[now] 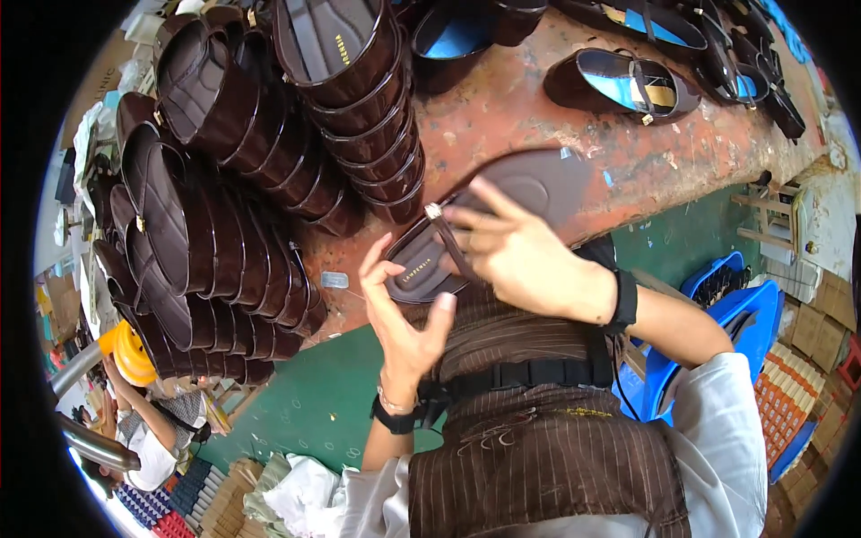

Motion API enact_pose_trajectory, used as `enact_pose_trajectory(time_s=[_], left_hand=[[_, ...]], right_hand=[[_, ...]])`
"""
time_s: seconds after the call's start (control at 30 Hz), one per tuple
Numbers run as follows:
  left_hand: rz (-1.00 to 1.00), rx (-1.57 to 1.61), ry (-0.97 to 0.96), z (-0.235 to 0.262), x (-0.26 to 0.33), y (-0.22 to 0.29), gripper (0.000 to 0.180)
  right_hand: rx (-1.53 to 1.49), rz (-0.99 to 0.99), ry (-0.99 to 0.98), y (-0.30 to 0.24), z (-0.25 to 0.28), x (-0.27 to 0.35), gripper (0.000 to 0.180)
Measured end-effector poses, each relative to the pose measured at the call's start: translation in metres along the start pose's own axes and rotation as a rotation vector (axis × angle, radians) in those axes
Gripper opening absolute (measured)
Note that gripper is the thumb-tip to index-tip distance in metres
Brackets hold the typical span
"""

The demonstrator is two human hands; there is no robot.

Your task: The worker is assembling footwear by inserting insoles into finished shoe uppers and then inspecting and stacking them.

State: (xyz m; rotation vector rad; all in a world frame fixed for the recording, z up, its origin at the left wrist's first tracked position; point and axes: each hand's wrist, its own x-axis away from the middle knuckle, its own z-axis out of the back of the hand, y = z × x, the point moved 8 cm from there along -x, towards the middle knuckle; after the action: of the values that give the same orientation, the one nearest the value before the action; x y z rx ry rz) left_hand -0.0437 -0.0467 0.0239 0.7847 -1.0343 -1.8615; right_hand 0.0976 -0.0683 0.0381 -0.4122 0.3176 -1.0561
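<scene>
A dark brown shoe (417,280) lies at the table's near edge, its heel end toward me, with gold print on the inside and a thin strap (454,247) with a sparkling buckle. My left hand (402,336) is beside the heel, fingers and thumb apart, fingertips close to the rim. Over the strap reaches my right hand (529,264), its index finger stretched out and the other fingers near the buckle; its thumb is hidden. A dark brown insole-shaped piece (560,184), smeared by motion, extends beyond the right hand; I cannot tell whether it joins the shoe.
Tall stacks of nested glossy brown shoes (363,125) crowd the left of the worn red table (484,125). More strapped shoes (619,85) with blue linings lie at the far right. A blue plastic chair (762,309) stands at right. Another person (148,435) works at the lower left.
</scene>
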Motion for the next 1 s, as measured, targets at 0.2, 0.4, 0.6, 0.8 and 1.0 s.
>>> enact_pose_trajectory(time_s=[0.2, 0.4, 0.6, 0.8, 1.0], left_hand=[[-0.019, -0.406, -0.368, -0.066, 0.006, 0.067, 0.043], [-0.083, -0.626, -0.430, -0.090, -0.004, 0.078, 0.045], [-0.135, -0.706, -0.466, -0.101, -0.001, 0.074, 0.033], [-0.148, -0.731, -0.433, -0.092, -0.005, 0.075, 0.039], [-0.146, -0.705, -0.467, -0.096, -0.008, 0.072, 0.039]], right_hand=[[0.188, -0.591, 0.788, 0.087, 0.089, 0.016, 0.034], [-0.206, -0.458, 0.481, 0.045, 0.087, 0.030, 0.019], [0.111, -0.382, 0.343, 0.017, 0.044, 0.051, 0.024], [-0.014, -0.588, -0.149, 0.068, 0.024, -0.027, 0.047], [0.222, -0.416, 0.384, 0.048, 0.030, 0.011, 0.040]])
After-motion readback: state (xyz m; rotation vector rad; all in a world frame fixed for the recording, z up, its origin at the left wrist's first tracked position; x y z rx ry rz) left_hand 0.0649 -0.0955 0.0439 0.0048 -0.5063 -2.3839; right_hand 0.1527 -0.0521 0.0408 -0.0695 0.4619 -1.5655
